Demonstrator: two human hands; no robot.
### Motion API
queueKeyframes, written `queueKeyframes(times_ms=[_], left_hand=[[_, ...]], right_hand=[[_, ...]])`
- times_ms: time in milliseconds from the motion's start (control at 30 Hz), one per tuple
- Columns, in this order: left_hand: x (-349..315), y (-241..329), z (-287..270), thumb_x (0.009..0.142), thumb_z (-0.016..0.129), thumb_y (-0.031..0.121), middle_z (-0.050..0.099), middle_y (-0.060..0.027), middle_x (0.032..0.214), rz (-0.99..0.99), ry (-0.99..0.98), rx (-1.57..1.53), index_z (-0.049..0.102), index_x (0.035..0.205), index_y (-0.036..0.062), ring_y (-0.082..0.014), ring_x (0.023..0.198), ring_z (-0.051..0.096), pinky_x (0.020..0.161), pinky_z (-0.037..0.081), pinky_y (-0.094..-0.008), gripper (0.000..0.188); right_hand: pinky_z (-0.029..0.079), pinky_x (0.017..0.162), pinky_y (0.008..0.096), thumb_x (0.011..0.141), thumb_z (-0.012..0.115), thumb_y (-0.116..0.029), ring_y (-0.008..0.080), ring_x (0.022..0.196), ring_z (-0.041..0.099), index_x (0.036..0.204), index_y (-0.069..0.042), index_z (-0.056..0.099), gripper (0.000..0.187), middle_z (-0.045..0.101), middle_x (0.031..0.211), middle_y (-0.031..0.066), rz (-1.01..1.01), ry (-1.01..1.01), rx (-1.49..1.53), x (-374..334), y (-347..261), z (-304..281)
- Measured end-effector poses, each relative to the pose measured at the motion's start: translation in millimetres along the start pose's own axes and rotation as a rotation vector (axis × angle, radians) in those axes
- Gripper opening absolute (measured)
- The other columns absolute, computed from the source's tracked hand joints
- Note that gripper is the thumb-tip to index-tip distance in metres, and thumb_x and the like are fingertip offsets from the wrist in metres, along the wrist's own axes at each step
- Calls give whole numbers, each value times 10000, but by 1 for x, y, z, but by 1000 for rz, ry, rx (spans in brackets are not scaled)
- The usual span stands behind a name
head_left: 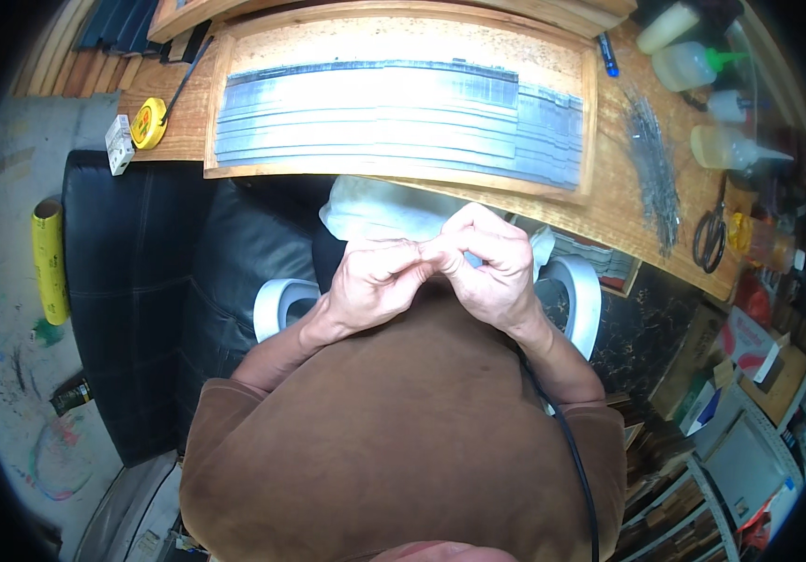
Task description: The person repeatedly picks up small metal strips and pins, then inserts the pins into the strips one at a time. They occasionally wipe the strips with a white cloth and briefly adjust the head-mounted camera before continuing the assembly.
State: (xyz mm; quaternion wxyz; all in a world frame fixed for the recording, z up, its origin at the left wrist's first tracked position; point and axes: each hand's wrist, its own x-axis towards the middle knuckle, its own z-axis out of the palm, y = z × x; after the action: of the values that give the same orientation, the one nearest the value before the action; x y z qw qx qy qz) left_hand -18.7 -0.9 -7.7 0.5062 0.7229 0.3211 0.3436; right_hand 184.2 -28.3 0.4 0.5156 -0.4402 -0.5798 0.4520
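My left hand and my right hand meet in front of my chest, just short of the table's front edge. Both are closed, with fingertips and thumbs pinched together and touching. Anything between the fingers is too small or hidden to make out. Beyond them a shallow wooden tray rests on the table, with rows of long, thin grey-blue strips overlapping inside it. A white cloth or bag shows under the table edge, behind my hands.
A yellow tape measure and a small white box sit at the table's left. Rightward lie a blue pen, thin dark wires, black scissors and squeeze bottles. Pale chair armrests flank me; a black sofa stands left.
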Motion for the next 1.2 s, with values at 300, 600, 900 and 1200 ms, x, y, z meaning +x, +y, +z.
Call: queueKeyframes(times_ms=[300, 600, 900, 1200], left_hand=[[-6, -1, 1, 941, 698, -107, 805, -166, 927, -22, 36, 35, 769, 1083, -81, -224, 784, 788, 719, 597, -278, 160], [-7, -1, 2, 947, 700, -95, 794, -169, 899, -45, 2, 45, 770, 1065, -72, -229, 749, 769, 697, 583, -292, 140], [-7, -2, -1, 947, 699, -90, 805, -173, 941, -64, -44, 45, 779, 1130, -61, -234, 786, 784, 726, 592, -285, 202], [-4, 1, -2, 940, 682, -116, 819, -176, 1016, -53, -38, -12, 772, 1229, -49, -214, 862, 796, 791, 600, -274, 310]], right_hand=[[521, 683, 268, 850, 857, 30, 133, 775, 666, 1038, -7, 847, 192, 732, 883, 64, 121, -98, 88, 11, -11, -9], [493, 662, 253, 859, 868, -2, 107, 757, 638, 1019, -26, 855, 163, 716, 864, 41, 176, -132, 162, 10, -5, -11], [490, 649, 252, 857, 876, -9, 101, 743, 633, 1022, -32, 860, 167, 714, 855, 34, 179, -133, 126, 7, -5, -11], [517, 658, 262, 829, 891, 18, 121, 750, 662, 1030, -38, 862, 210, 744, 857, 60, 77, -81, 114, 8, -6, -9]])
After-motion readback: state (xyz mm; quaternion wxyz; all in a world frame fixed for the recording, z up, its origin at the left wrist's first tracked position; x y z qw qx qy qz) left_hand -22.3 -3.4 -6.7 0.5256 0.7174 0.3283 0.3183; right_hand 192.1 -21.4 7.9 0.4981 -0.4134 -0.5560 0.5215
